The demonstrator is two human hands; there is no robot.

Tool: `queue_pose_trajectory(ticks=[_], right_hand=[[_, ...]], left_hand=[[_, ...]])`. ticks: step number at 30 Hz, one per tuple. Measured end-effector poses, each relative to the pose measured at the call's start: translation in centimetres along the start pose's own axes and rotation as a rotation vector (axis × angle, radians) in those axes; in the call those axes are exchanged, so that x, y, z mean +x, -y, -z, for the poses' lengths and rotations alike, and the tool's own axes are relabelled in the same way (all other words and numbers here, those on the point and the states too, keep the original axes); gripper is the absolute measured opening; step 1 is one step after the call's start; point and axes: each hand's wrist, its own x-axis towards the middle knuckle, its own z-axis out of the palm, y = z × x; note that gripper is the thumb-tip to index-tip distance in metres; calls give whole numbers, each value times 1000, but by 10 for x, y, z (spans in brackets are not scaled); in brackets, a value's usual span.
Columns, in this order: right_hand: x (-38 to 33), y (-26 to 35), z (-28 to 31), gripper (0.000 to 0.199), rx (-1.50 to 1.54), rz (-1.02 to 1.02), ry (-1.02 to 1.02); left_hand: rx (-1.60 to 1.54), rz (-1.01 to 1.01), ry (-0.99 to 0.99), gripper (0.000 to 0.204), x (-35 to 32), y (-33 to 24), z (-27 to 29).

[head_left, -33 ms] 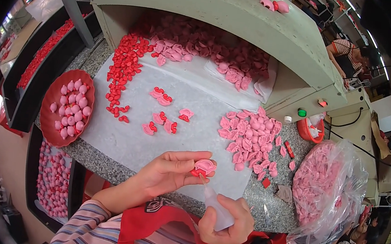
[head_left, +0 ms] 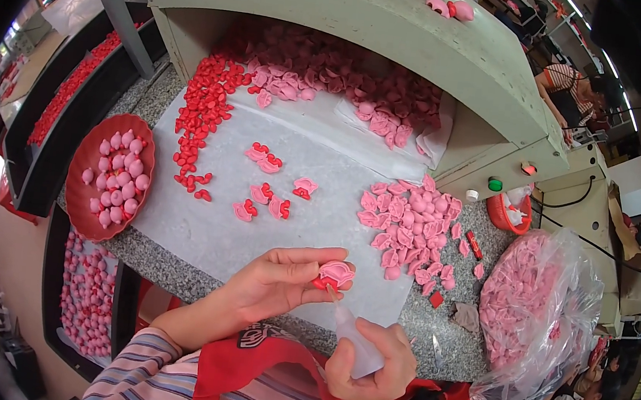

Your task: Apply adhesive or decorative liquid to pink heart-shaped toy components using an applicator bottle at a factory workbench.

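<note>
Between the fingertips of my left hand (head_left: 273, 277) is a small pink cupped plastic piece (head_left: 337, 272) with a red bow-shaped part (head_left: 325, 283) at its lower edge. My right hand (head_left: 377, 366) grips a whitish squeeze bottle (head_left: 356, 343) with its thin nozzle pointing up. The nozzle tip meets the red part, or comes very close to it; I cannot tell which. Beyond my hands, several pink-and-red joined pieces (head_left: 264, 158) lie on a white sheet (head_left: 309, 234). Loose red parts (head_left: 204, 102) are heaped at left, and pink cupped pieces (head_left: 411, 225) at right.
A pale green hooded cabinet (head_left: 355, 16) stands over the far side, with more pink pieces inside. At left is a red bowl (head_left: 74, 201) of pink balls, above a black tray (head_left: 52, 289). At right sit a red basket (head_left: 500, 213) and a clear bag (head_left: 536, 301) of pink pieces.
</note>
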Motion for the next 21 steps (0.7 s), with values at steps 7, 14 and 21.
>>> queue_pose_trajectory(ticks=[7,14,21], right_hand=[[2,0,-1,28,15,26,-10],[2,0,2,28,4,19,4],[4,1,3,28,4,39,-10]], left_hand=[[-3,9,7,41,1,1,1],[16,9,5,42,0,0,1],[46,27,-12,47,0,1,3]])
